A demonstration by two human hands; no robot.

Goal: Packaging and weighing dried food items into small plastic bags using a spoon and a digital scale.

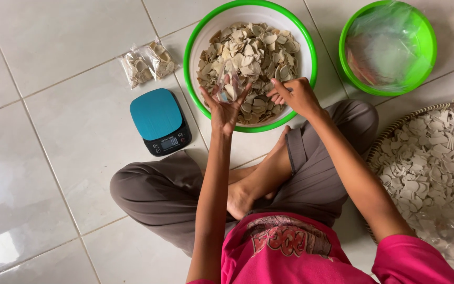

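Sitting cross-legged on glossy white floor tiles [69, 137], the person spreads the left hand [226, 108] around a small clear plastic bag [228, 84] while the right hand [292, 95] pinches pale chips over the green-rimmed white basin [195, 39]; a teal digital scale [160, 120] lies nearby.

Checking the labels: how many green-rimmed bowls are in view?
2. One bowl of chips sits under both hands; the other bowl with plastic bags is at the top right. None looks hidden.
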